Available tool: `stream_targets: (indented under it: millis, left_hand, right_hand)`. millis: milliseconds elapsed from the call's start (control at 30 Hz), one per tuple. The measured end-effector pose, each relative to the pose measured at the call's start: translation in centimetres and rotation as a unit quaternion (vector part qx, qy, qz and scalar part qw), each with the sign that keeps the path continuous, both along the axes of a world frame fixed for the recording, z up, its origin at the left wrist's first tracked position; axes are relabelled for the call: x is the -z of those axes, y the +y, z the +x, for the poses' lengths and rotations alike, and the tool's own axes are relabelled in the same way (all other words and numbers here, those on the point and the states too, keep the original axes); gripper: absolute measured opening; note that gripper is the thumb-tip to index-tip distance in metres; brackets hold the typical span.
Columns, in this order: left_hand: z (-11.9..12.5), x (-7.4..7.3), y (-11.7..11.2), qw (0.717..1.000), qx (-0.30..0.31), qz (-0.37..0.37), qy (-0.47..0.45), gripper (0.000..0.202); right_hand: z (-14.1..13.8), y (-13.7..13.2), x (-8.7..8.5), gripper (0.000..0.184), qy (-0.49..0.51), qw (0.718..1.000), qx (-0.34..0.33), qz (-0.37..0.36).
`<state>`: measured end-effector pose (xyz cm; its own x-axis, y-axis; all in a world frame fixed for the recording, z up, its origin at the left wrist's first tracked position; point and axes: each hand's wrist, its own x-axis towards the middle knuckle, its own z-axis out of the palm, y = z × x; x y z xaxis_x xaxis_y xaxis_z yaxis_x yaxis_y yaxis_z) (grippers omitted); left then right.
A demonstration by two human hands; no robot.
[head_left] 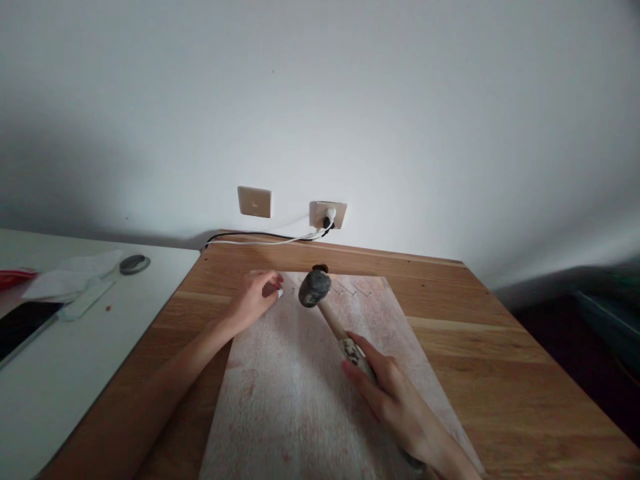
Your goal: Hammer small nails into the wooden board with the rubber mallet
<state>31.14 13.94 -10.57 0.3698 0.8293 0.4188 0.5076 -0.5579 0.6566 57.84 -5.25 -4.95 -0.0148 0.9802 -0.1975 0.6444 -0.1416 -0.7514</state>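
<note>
A pale whitewashed board [295,387] lies on a wooden table [480,333]. My right hand [390,393] is closed round the wooden handle of a hammer [325,303], whose dark head hovers over the board's far end. My left hand [257,297] rests at the board's far left part, fingers pinched together on something too small to name, just left of the hammer head. Several thin zigzag marks or small nails [353,290] show on the board to the right of the hammer head.
A white desk [75,373] adjoins on the left, with a dark tablet [20,327], papers [70,277] and a round grey disc [134,264]. On the wall are a switch plate [255,201] and a socket [327,215] with plugged cables. Dark floor lies to the right.
</note>
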Motion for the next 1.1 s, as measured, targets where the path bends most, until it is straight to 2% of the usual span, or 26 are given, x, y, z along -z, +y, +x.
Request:
stream_targets:
  millis: [167, 300, 700, 867, 1100]
  left_hand:
    - [0.0, 0.1, -0.1, 1.0, 0.003, 0.0, -0.017, 0.034]
    - [0.1, -0.1, -0.2, 1.0, -0.005, -0.001, -0.015, 0.035]
    - [0.2, -0.2, -0.3, 0.999, -0.036, -0.008, -0.012, 0.043]
    - [0.1, 0.0, -0.3, 0.999, -0.033, 0.0, -0.012, 0.035]
    - [0.1, -0.2, -0.4, 1.0, -0.025, -0.002, -0.017, 0.034]
  right_hand:
    - [-1.7, 3.4, -0.8, 0.055, 0.024, 0.998, -0.051, 0.017]
    - [-2.6, 4.6, -1.0, 0.05, 0.031, 0.996, -0.076, 0.028]
    - [-3.2, 4.7, -0.7, 0.047, -0.008, 0.993, -0.098, 0.072]
    - [-3.4, 4.7, -0.5, 0.051, -0.028, 0.992, -0.099, 0.079]
    - [-3.6, 4.6, -0.4, 0.054, -0.022, 0.993, -0.083, 0.075]
